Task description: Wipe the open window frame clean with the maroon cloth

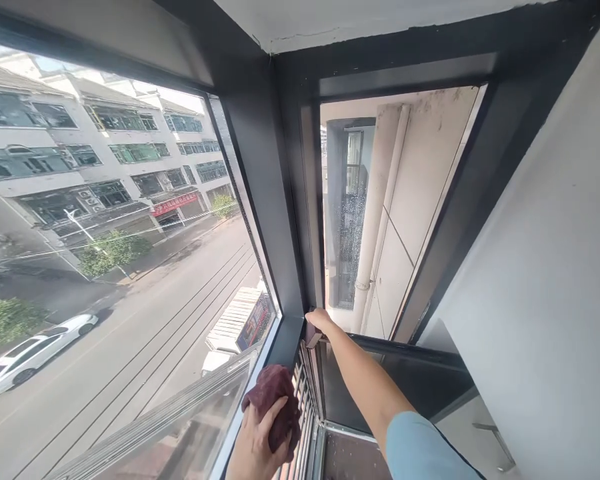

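1. A bunched maroon cloth is at the lower edge of the left-hand side of the dark window frame, near the bottom corner; whether it touches the frame is unclear.
2. The left hand has its fingers curled around this cloth, gripping it.
3. The right hand reaches to the frame's bottom inner corner, where the two windows meet. A small brownish piece shows just under it; the fingers are mostly hidden, so I cannot tell how far they are open or whether they grip it.
4. A light-blue sleeve covers the right upper arm.
5. Metal bars run below that corner, just beside the cloth.
6. Through the right window, a pipe runs down a pale outer wall.
7. Beyond the left window lie a street, a white car, a truck and buildings.
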`<move>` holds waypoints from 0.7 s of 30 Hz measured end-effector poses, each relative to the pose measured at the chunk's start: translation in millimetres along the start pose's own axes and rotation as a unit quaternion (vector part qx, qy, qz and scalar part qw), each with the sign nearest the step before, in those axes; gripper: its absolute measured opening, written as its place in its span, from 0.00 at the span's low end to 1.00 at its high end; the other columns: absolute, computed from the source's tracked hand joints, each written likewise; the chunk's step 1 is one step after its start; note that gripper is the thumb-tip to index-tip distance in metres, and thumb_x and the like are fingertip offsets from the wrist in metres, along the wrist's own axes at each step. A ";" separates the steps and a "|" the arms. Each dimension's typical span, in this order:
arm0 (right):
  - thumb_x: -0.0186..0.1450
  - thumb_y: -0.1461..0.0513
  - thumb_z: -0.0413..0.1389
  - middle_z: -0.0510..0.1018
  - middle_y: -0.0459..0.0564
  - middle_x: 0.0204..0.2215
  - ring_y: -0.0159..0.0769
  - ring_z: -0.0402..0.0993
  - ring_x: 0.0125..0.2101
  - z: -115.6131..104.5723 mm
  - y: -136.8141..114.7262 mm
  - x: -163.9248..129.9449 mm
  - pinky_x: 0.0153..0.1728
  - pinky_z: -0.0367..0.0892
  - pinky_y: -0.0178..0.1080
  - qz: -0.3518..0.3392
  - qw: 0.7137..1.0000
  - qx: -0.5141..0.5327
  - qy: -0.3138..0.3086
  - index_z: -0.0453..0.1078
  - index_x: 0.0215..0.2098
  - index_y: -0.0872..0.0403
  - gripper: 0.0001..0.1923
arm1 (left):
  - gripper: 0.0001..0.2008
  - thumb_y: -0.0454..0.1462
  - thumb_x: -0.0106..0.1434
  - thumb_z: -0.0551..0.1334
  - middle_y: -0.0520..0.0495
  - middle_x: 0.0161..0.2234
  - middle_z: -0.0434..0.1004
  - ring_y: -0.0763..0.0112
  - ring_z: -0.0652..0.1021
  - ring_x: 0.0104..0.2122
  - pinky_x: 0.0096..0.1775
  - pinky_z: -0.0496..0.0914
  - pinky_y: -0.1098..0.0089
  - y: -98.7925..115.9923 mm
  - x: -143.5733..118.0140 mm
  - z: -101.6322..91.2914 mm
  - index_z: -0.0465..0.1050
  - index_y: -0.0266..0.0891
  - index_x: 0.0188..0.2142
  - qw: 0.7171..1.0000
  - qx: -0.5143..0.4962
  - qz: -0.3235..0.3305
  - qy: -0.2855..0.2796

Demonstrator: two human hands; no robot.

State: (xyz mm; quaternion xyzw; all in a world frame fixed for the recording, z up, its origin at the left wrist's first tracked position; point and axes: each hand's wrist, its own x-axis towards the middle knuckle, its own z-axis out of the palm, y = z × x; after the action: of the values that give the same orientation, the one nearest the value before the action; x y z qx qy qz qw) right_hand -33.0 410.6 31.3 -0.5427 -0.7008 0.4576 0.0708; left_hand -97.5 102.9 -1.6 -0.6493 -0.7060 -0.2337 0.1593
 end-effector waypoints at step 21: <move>0.56 0.59 0.45 0.77 0.52 0.35 0.40 0.74 0.36 9.0 112.7 -90.3 0.33 0.68 0.35 -0.034 0.950 0.280 0.134 0.67 0.35 0.51 0.12 | 0.33 0.32 0.54 0.51 0.31 0.47 0.75 0.41 0.72 0.50 0.48 0.69 0.49 26.1 158.5 14.3 0.50 0.31 0.61 0.945 -0.054 -0.272 -0.173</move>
State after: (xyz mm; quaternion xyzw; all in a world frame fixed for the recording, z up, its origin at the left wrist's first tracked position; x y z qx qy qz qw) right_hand 76.3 330.1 -18.9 -0.5333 -0.5465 0.5557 0.3290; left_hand -87.3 245.4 73.4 -0.4704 -0.8588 -0.1902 -0.0706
